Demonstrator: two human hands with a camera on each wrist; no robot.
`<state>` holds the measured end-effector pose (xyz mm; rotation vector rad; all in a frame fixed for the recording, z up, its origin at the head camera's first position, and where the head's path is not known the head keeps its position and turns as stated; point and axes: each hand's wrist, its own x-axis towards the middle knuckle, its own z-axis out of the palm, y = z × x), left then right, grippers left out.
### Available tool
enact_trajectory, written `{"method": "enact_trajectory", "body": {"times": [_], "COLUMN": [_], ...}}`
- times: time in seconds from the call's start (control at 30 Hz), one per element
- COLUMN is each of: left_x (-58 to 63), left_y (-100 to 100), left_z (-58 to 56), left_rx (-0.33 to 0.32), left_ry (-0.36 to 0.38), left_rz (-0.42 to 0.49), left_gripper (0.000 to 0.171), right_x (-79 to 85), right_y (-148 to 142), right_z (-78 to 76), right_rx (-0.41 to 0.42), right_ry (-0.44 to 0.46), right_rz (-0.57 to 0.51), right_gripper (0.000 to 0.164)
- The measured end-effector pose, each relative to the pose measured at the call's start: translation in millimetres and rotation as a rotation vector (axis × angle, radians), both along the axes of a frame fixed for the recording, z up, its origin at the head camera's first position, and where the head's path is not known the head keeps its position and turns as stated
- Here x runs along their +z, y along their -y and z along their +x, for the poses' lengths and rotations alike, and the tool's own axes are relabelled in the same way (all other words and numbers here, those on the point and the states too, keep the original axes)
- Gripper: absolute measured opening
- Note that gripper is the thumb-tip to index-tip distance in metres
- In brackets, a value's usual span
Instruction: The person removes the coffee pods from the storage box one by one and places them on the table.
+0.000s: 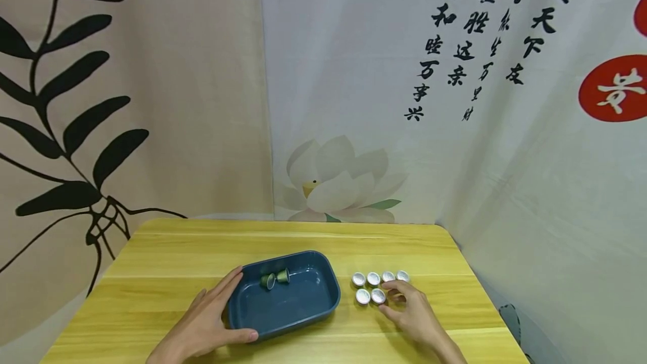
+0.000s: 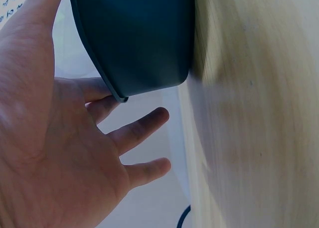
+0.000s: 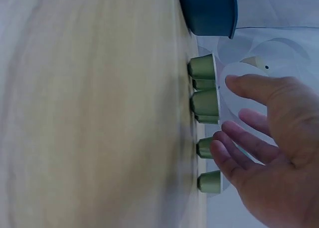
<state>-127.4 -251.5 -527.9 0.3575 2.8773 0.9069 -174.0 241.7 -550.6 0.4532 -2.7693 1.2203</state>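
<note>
A dark blue rectangular tray (image 1: 283,305) sits on the table with two green coffee capsules (image 1: 283,276) lying inside, toward its far left. My left hand (image 1: 209,316) spans the tray's left end, thumb at the near corner and fingers along the far one. In the left wrist view, two fingers (image 2: 144,128) stretch out free below the rim. To the right of the tray, several coffee capsules (image 1: 362,296) stand lid up in two rows. Over the right end of these rows is my right hand (image 1: 411,313), thumb and fingers apart. Green capsule sides (image 3: 205,104) show beside that hand in the right wrist view.
The wooden table (image 1: 212,240) has a back edge close to a printed curtain (image 1: 343,100). Black leaf shapes decorate the left side of the backdrop. A dark, curved object (image 1: 510,319) is partly visible beyond the table's right edge.
</note>
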Motion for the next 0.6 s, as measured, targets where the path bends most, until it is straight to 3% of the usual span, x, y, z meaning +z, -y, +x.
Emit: {"method": "enact_trajectory", "body": {"times": [0.23, 0.47, 0.6], "left_x": [0.8, 0.7, 0.6], "left_y": [0.4, -0.3, -0.2], "left_z": [-0.7, 0.3, 0.3], "left_rx": [-0.001, 0.003, 0.004], "left_ry": [-0.001, 0.006, 0.004], "left_rz": [0.003, 0.002, 0.002], "left_gripper": [0.139, 0.140, 0.140], "right_x": [10.8, 24.6, 33.7], "right_y": [0.4, 5.9, 14.2], "right_z": [3.1, 1.7, -3.7], "right_rx": [0.017, 0.059, 0.096], "right_ry": [-0.054, -0.162, -0.154], "right_rz": [0.035, 0.105, 0.127], "right_gripper": [0.050, 0.046, 0.044]}}
